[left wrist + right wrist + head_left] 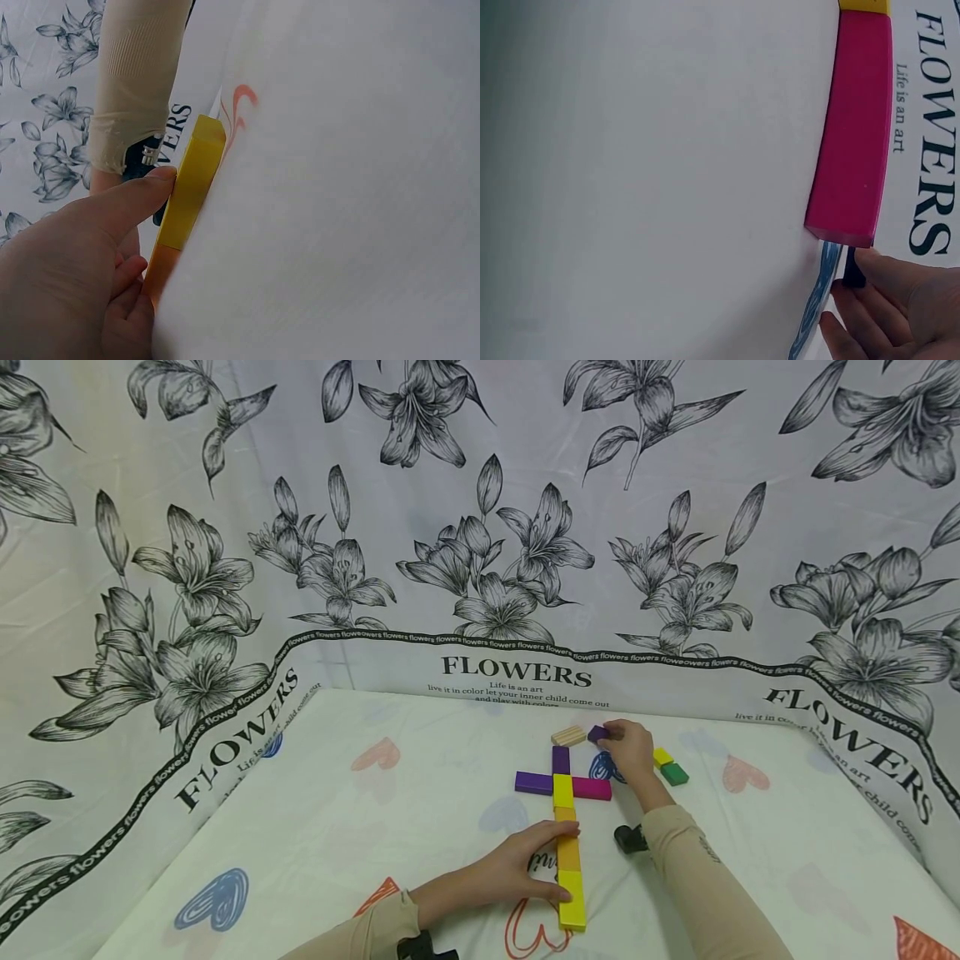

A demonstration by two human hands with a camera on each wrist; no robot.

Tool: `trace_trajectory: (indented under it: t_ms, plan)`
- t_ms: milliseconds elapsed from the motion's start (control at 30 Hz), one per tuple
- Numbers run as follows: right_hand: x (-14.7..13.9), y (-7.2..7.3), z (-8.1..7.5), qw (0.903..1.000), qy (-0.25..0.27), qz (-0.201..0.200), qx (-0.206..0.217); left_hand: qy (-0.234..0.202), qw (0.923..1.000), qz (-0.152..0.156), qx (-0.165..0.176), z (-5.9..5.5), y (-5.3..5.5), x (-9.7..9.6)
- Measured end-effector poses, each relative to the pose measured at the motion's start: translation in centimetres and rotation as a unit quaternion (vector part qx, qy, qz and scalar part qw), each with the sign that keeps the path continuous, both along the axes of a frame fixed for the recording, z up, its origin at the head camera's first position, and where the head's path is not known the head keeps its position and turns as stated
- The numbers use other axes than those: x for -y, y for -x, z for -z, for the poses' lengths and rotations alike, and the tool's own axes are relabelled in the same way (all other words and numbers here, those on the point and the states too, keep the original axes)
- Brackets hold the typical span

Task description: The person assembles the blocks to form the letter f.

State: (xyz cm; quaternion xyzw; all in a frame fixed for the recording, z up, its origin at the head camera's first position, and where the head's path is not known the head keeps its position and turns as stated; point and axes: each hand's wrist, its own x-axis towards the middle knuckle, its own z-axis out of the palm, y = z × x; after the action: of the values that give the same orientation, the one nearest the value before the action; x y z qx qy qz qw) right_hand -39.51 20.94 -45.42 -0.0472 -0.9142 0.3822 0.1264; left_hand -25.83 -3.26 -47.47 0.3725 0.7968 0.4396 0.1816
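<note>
My right hand [630, 747] pinches a small dark purple block [597, 734] at the far side of the table; in the right wrist view the block [853, 268] shows between thumb and fingers. My left hand [517, 867] rests at a column of blocks, its thumb against the near yellow block [572, 906] and a finger lying across the orange part [568, 853]. Above these lies another yellow block [562, 793], with a purple block [534, 783] to its left, a magenta block [592, 789] to its right and a purple block [561, 759] beyond it.
Natural wood pieces [568, 736] lie left of the right hand. To its right are a small yellow block [662, 756] and a green block [674, 774], side by side. A white cloth with printed hearts covers the table [420, 827]; a flower-print curtain [480, 568] stands behind.
</note>
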Motion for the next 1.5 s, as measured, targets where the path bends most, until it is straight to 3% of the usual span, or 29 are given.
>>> trace_trajectory:
  t_ms: [867,1500]
  plan:
    - [0.34,0.05,-0.33,0.9996,-0.017,0.008,0.021,0.002,1.0000,0.000,-0.003,0.09,0.00,0.01]
    - [0.22,-0.02,-0.29,0.9991,-0.024,-0.009,0.033,0.003,0.9999,0.001,-0.010,0.00,-0.01,0.04]
